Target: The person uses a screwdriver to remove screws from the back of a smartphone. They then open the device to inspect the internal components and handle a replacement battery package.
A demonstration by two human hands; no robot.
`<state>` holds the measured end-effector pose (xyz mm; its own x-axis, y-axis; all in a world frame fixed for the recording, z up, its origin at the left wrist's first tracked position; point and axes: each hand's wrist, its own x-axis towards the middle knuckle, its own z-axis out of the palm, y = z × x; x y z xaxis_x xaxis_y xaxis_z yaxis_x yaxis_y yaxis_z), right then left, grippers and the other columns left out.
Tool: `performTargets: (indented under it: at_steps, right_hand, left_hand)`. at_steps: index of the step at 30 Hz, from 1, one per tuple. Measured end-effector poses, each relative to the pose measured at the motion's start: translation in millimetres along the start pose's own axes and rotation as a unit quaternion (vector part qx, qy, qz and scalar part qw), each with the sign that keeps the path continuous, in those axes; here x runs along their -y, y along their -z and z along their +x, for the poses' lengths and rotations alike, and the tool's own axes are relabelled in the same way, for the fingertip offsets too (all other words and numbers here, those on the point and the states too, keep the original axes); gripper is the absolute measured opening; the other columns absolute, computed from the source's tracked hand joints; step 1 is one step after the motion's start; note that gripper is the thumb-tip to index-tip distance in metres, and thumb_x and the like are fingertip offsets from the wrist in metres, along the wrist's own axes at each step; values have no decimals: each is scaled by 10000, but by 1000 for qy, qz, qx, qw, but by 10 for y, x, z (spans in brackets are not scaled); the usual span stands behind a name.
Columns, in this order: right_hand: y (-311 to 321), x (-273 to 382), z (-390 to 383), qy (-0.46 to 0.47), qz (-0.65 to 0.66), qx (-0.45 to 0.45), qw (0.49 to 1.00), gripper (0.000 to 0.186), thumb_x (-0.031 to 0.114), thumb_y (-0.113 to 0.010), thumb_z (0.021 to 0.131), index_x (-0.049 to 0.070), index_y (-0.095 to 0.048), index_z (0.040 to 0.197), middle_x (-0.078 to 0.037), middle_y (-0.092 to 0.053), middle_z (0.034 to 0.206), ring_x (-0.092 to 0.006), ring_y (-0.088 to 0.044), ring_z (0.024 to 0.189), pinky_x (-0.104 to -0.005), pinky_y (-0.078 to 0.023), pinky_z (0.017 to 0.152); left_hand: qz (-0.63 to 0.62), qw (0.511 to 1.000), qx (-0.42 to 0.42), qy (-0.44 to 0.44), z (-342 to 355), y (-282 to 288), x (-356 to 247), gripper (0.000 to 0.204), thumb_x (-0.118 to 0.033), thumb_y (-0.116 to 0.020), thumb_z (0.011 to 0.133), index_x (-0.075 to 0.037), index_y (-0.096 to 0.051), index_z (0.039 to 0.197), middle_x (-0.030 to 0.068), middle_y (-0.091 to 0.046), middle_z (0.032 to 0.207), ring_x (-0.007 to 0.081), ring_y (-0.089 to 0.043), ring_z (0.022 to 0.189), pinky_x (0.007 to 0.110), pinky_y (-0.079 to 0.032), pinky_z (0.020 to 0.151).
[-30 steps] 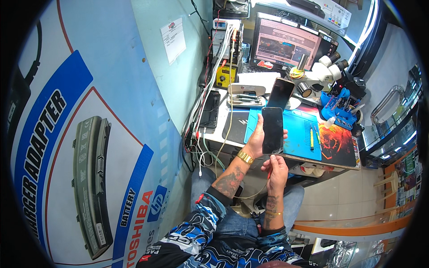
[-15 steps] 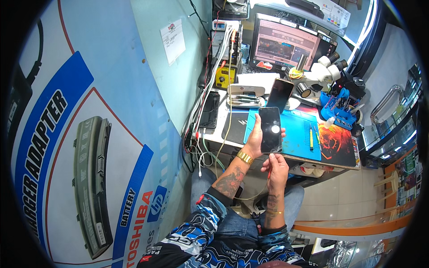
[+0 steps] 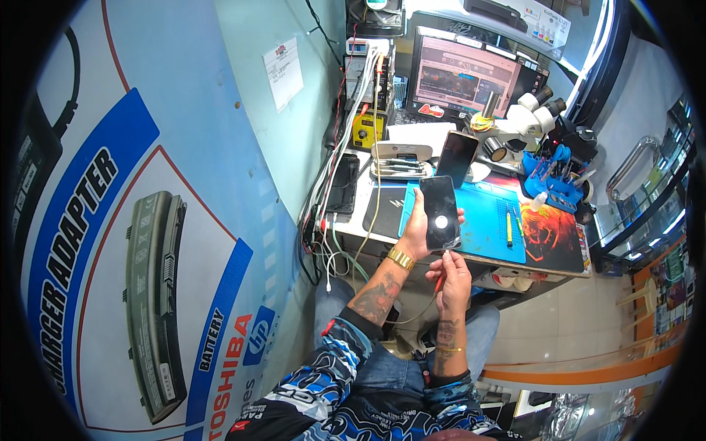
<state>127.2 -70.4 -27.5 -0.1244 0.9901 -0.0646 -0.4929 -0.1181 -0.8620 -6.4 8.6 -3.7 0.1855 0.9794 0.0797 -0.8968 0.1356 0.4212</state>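
Held phone [image 3: 440,197]: tilts over the near left part of the blue mat [image 3: 482,217], screen mostly dark.
Left hand [image 3: 418,232]: grips the held phone, thumb on its left edge, fingertips on its right.
Right hand [image 3: 451,273]: pinches a cord [image 3: 440,283], red below the fingers, just by the phone's near end; cannot tell if plugged in.
Second phone [image 3: 457,158]: leans upright, just far of the first.
Yellow tool [image 3: 509,229]: lies on the mat, right.

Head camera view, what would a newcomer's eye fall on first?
Probably the large battery poster, filling most of the left side. Then, near the middle, the left hand holding a dark phone showing a bright white spot, the right hand at its lower end. A lit monitor stands near the top, right of centre.
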Motion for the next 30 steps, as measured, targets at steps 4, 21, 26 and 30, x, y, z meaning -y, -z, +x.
performTargets:
  at_steps: [4, 21, 26, 30]
  right_hand:
    - [4, -59, 11, 0, 15, 4, 1000, 190, 172, -588, 1047, -9, -619, 1099, -87, -697, 802, -151, -660, 601, -255, -543, 566]
    - [-19, -12, 93, -21, 17, 56, 998, 179, 169, -580, 1050, 0, -604, 1102, -112, -721, 853, -174, -699, 673, -282, -584, 650]
    - [29, 239, 219, -46, -26, 107, 993, 463, 433, -505, 1073, -11, -624, 1134, -155, -737, 950, -212, -732, 796, -333, -598, 719]
    - [390, 382, 424, 71, -140, -34, 987, 469, 416, -521, 1074, -23, -631, 1201, -75, -704, 935, -141, -672, 784, -275, -544, 682]
  left_hand:
    - [2, 1000, -8, -5, -13, -30, 5, 878, -822, -254, 939, -79, -567, 1285, 167, -702, 1099, 283, -706, 996, 399, -609, 831]
    - [42, 997, 46, 33, -2, -7, -33, 840, -779, -245, 977, -82, -543, 1339, 164, -684, 1142, 270, -697, 1011, 488, -610, 835]
    - [53, 997, 43, 39, 6, 29, -28, 875, -797, -225, 965, -66, -558, 1313, 164, -694, 1111, 264, -700, 1005, 470, -611, 845]
    - [-13, 995, 71, 62, 6, 26, -24, 929, -831, -198, 933, -64, -559, 1313, 168, -675, 1158, 273, -689, 1031, 551, -578, 904]
